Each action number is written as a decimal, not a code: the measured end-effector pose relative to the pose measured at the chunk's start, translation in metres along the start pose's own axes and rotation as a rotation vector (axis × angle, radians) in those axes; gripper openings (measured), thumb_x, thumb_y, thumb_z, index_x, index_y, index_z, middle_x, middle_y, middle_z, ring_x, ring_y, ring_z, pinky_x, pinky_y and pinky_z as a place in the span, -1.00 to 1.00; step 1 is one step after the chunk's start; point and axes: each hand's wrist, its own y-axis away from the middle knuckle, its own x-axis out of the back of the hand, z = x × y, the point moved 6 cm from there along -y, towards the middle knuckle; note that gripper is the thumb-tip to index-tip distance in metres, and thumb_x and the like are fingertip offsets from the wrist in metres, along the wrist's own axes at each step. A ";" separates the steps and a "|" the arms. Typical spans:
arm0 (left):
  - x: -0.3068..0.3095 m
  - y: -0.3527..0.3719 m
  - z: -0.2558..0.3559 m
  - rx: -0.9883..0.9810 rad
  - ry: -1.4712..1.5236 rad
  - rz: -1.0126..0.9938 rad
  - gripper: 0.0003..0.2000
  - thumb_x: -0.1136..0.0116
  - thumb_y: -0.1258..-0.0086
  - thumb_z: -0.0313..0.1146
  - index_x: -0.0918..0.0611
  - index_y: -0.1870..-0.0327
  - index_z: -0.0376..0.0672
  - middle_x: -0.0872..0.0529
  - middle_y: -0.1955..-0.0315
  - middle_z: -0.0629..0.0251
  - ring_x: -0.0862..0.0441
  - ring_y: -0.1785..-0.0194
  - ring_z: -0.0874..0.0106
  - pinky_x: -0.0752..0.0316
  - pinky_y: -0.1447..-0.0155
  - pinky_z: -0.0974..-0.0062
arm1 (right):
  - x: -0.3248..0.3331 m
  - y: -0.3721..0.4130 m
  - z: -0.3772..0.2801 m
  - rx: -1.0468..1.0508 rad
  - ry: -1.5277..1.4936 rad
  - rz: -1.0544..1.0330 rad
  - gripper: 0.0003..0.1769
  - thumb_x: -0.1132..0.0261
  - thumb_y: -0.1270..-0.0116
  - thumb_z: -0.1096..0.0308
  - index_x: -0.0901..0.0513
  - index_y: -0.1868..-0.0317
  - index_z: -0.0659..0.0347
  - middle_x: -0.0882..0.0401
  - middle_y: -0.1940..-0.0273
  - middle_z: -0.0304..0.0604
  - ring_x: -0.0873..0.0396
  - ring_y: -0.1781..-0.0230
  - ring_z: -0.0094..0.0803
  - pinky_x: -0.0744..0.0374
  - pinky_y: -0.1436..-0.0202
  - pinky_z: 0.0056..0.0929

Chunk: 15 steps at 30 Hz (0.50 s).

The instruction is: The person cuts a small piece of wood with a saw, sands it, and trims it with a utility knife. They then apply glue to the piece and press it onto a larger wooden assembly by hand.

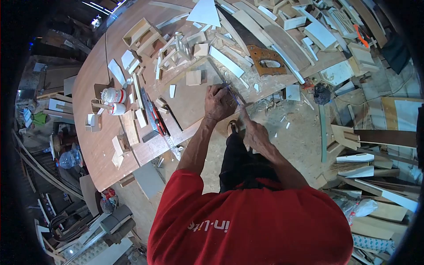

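Observation:
My left hand is closed around a small brown wooden piece at the front edge of the wooden table. Just right of it, my right hand grips a thin blade-like tool, its index finger stretched along it. The tool's tip is close to the piece; whether they touch cannot be made out. Behind my left hand sits a small wooden block on a flat board. A handsaw with a wooden handle lies farther back to the right.
White glue jars stand at the left. Red-handled tools and a metal square lie left of my arm. Small wooden frames and offcuts cover the back. Wood scraps are piled on the floor at the right.

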 end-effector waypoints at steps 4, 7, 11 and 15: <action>0.007 -0.002 0.009 0.000 -0.001 0.005 -0.76 -0.12 0.01 -0.56 -0.67 0.28 -0.18 -0.62 0.28 0.18 -0.50 0.18 0.13 -0.44 0.09 0.24 | -0.004 -0.033 -0.006 -0.027 0.043 -0.053 -0.03 -0.15 -0.14 0.58 0.12 -0.52 0.04 -0.60 0.38 0.24 -0.63 0.36 0.11 -0.56 0.27 -0.04; 0.000 0.002 -0.001 0.017 -0.017 0.002 -0.78 -0.19 0.03 -0.50 -0.67 0.29 -0.18 -0.61 0.29 0.18 -0.49 0.18 0.14 -0.44 0.10 0.25 | 0.010 -0.018 -0.015 -0.048 0.083 -0.091 -0.02 -0.15 -0.12 0.59 0.13 -0.52 0.03 -0.60 0.39 0.23 -0.62 0.38 0.09 -0.56 0.27 -0.04; 0.006 -0.007 0.012 -0.008 -0.008 -0.002 -0.72 -0.34 0.15 -0.39 -0.65 0.33 -0.18 -0.60 0.27 0.18 -0.48 0.21 0.15 -0.43 0.10 0.27 | 0.033 0.004 -0.029 -0.110 0.143 -0.173 -0.01 -0.17 -0.12 0.57 0.15 -0.52 0.07 -0.56 0.49 0.13 -0.57 0.49 0.03 -0.51 0.36 -0.06; 0.005 -0.003 0.008 -0.014 0.010 0.006 -0.68 -0.39 0.21 -0.36 -0.64 0.35 -0.17 -0.60 0.26 0.19 -0.47 0.20 0.17 -0.43 0.10 0.28 | 0.016 -0.024 -0.023 -0.017 0.096 -0.104 -0.01 -0.18 -0.14 0.55 0.16 -0.52 0.08 -0.57 0.54 0.14 -0.59 0.53 0.05 -0.52 0.40 -0.02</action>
